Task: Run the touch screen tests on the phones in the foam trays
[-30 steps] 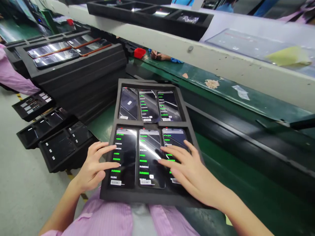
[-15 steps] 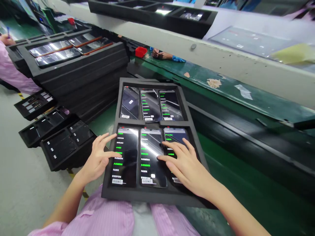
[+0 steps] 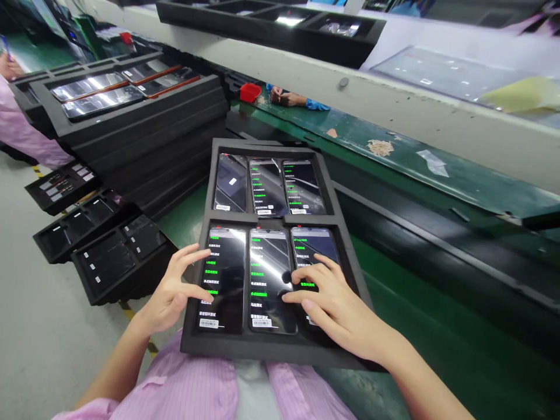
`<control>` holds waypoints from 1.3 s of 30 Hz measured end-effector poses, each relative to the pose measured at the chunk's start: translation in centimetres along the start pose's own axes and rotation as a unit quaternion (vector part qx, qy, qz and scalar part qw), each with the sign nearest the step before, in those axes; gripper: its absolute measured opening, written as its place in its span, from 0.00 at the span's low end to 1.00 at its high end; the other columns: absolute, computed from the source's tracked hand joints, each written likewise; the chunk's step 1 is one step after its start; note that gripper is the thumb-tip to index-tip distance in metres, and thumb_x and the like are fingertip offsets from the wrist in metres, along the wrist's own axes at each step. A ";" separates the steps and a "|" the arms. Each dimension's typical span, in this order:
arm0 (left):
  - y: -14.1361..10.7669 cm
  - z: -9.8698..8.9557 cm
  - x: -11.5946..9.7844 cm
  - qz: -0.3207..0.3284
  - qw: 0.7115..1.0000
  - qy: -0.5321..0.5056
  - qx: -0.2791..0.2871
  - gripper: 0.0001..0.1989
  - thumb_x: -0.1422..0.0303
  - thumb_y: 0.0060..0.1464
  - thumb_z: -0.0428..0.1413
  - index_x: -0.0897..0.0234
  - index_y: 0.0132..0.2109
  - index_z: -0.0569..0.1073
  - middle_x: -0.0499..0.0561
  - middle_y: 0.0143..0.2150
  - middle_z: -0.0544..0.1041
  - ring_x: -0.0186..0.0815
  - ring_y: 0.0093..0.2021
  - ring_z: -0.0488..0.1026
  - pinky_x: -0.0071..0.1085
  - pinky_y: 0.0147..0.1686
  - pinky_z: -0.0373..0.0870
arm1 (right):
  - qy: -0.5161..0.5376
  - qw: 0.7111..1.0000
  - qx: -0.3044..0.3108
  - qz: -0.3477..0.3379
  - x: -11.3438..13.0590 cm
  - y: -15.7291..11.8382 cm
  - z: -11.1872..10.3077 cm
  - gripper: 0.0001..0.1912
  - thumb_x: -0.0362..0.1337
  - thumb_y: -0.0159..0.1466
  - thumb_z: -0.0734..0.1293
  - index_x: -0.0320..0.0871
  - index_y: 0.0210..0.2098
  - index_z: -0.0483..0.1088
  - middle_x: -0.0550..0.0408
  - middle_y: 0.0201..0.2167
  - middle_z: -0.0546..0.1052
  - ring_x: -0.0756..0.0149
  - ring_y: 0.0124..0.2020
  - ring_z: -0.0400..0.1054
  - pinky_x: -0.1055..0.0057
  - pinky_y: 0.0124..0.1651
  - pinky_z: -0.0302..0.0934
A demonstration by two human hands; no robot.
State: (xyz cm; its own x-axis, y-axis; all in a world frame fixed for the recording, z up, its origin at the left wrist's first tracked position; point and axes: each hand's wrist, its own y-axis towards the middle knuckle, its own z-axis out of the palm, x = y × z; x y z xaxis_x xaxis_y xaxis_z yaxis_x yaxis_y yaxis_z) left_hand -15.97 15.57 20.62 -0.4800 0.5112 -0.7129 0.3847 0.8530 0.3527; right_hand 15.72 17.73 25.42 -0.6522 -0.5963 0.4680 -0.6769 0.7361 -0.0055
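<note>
In front of the person's torso, head view: black tray (image 3: 245,346), one, is carrying six phones in two rows of three. Near row: left phone (image 3: 230,274), middle phone (image 3: 272,256) and right phone (image 3: 321,241) are displaying green and white text lists (the first two are bearing labels near their lower edges). Far row: one dark-screened phone (image 3: 231,184) is lying at the left end, beside two listing phones (image 3: 303,185). Left hand (image 3: 170,291): fingers are spreading apart, gripping nothing, over the left phone. Right hand (image 3: 336,303): fingers are likewise spreading, gripping nothing, index finger pointing onto the middle phone, the hand partly covering the right phone. Fingertip contact: cannot tell. Beyond: green counter (image 3: 354,137) is bearing a red container (image 3: 250,92).
</note>
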 end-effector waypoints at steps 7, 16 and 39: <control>0.9 -0.6 0.0 0.035 0.997 0.029 0.066 0.34 0.50 0.60 0.31 0.52 0.30 0.79 0.44 0.62 0.59 0.47 0.62 0.48 0.48 0.59 0.46 | 0.024 0.998 0.053 -0.010 0.5 0.3 -0.5 0.20 0.35 0.66 0.51 0.50 0.39 0.74 0.56 0.32 0.64 0.69 0.36 0.62 0.48 0.59 0.42; 1.1 -0.4 0.3 0.053 0.996 0.021 0.066 0.32 0.51 0.60 0.31 0.51 0.31 0.79 0.37 0.65 0.52 0.46 0.63 0.45 0.45 0.61 0.43 | 0.036 0.998 0.054 -0.016 0.5 0.2 -0.3 0.19 0.34 0.66 0.51 0.49 0.38 0.73 0.56 0.33 0.64 0.70 0.35 0.60 0.50 0.58 0.41; 1.4 -0.5 0.5 0.065 0.993 0.039 0.085 0.31 0.52 0.61 0.32 0.50 0.34 0.79 0.38 0.66 0.50 0.47 0.63 0.43 0.47 0.61 0.39 | 0.038 0.998 0.057 -0.003 0.5 0.3 -0.2 0.19 0.33 0.65 0.51 0.49 0.37 0.74 0.56 0.32 0.64 0.70 0.34 0.60 0.50 0.58 0.41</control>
State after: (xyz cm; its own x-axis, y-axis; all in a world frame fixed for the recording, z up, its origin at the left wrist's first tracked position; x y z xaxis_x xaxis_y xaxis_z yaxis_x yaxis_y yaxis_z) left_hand -16.05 17.03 21.03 -0.4746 0.6285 -0.6162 0.5724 0.7522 0.3264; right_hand 15.22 17.72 25.80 -0.6237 -0.5703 0.5346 -0.7175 0.6890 -0.1020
